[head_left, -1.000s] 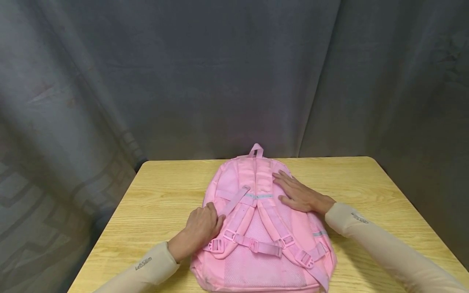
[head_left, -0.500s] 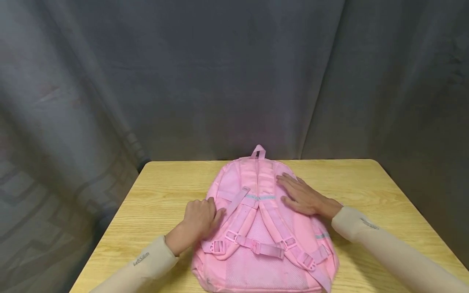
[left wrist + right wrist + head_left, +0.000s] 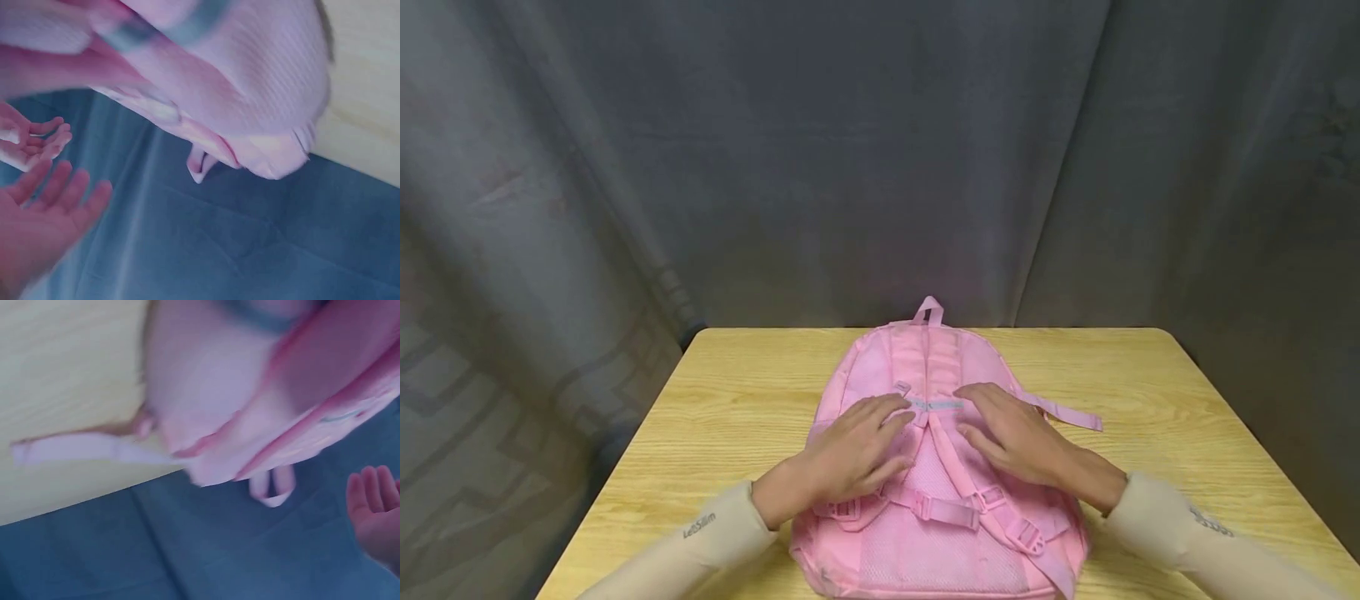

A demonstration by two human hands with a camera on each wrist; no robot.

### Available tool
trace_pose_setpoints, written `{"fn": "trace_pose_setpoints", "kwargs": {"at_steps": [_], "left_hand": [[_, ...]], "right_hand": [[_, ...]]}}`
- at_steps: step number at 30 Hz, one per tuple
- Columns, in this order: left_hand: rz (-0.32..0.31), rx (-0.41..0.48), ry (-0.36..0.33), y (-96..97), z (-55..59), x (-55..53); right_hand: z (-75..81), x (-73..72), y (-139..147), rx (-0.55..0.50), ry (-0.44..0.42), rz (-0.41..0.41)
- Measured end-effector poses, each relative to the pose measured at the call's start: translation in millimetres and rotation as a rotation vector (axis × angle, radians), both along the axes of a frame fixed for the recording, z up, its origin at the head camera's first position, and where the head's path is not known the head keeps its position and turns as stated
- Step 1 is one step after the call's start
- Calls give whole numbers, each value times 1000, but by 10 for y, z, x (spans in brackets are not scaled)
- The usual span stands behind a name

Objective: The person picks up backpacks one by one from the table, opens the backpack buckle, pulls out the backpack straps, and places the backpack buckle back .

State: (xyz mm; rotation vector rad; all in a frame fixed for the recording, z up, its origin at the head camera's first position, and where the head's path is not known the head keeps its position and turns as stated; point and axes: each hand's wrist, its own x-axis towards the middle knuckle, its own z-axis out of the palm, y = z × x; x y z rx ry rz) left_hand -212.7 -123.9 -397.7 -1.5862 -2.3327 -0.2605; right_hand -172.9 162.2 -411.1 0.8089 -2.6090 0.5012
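Observation:
A pink backpack (image 3: 940,550) lies on the table with its shoulder straps and mesh back panel facing up. Its top loop (image 3: 928,310) points to the far edge. Over the left side of the bag, my left hand (image 3: 850,446) is held with fingers spread and nothing in them. My right hand (image 3: 1018,437) is over the right side in the same way, fingers loosely extended. In the left wrist view, both the left hand (image 3: 50,215) and the right hand (image 3: 31,137) show raised off the bag. A buckled chest strap (image 3: 925,504) crosses between the shoulder straps.
Light wood tabletop (image 3: 737,392) surrounds the bag on both sides. A loose pink strap end (image 3: 1071,415) sticks out from the bag's right side onto it. Grey curtains (image 3: 850,167) hang behind the far edge and along both sides.
My left hand has let go of the bag's left edge and moved right over it. My right hand has lifted and shifted slightly nearer me. A strap end now sticks out to the right.

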Motion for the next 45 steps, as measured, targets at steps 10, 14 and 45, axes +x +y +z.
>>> {"fn": "trace_pose_setpoints", "kwargs": {"at_steps": [10, 14, 45], "left_hand": [[-100, -161, -94, 80, -124, 185], [-104, -196, -71, 87, -203, 217], [-100, -161, 39, 88, -353, 333]], "right_hand": [[-60, 449, -304, -36, -65, 24], [-138, 527, -358, -25, -60, 38], [-316, 668, -562, -62, 45, 166]]}}
